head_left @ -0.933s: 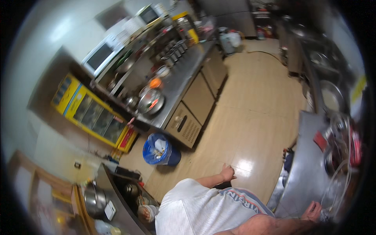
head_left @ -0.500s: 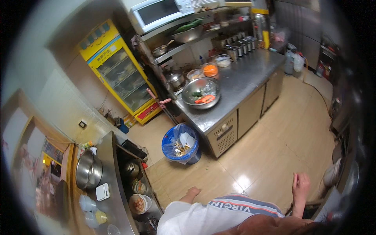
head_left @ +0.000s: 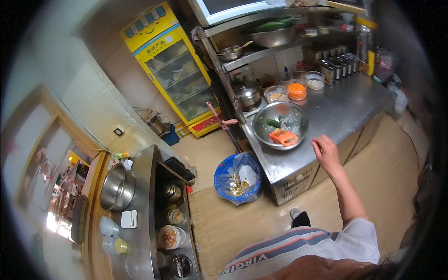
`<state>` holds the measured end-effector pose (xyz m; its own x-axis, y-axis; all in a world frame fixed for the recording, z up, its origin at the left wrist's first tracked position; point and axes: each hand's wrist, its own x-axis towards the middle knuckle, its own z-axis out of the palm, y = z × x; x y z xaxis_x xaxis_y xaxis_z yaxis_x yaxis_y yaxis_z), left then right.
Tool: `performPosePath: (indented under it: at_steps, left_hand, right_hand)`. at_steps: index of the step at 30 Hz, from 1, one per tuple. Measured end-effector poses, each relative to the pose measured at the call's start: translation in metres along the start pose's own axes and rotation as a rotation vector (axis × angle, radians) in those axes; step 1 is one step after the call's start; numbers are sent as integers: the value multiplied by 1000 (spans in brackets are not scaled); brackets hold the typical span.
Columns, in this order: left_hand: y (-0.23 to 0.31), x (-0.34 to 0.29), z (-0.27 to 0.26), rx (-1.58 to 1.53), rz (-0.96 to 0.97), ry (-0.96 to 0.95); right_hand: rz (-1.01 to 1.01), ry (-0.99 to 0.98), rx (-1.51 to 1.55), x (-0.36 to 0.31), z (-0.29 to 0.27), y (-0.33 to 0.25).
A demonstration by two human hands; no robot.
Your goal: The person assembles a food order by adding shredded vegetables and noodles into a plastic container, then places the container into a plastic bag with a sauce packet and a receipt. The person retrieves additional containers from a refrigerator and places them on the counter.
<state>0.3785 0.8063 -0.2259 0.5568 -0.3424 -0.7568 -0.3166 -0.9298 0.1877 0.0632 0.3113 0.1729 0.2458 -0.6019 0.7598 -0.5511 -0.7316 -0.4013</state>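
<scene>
My right hand (head_left: 325, 149) is stretched forward, close to the right side of a wide steel bowl (head_left: 260, 120) on the steel counter (head_left: 343, 105). Its fingers are curled in, and nothing shows in them. Inside the bowl lie an orange grater (head_left: 283, 138), a dark green cucumber (head_left: 274, 123) and a crumpled clear plastic bag (head_left: 293, 119). Behind the bowl stand a container of orange shreds (head_left: 297, 90), a container of pale tan food (head_left: 276, 94) and one with whitish contents (head_left: 315, 81). My left hand is out of sight.
A blue lined bin (head_left: 223, 185) stands on the floor by the counter's near corner. At left, a side counter (head_left: 142, 186) holds steel bowls (head_left: 125, 189) and a white scale (head_left: 129, 219); eggs (head_left: 169, 237) sit on its shelf. A yellow fridge (head_left: 163, 70) stands behind.
The view has moved closer to the counter and bowl. My right hand has come up from low at the right to beside the bowl. My left hand has left the picture.
</scene>
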Motion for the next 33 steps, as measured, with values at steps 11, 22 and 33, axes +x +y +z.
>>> performPosePath:
  at_steps: [11,22,33]
  left_hand:
    - [182,-24,-33,-388,-131,200]
    - [231,-26,-27,-506,-282,246]
    - [233,-29,-12,-563,-349,265]
  right_hand:
    - [-316,198,348,287,200,77]
    - [-311,272,-130,469,289,84]
    - [-199,104,-2,496,281,117]
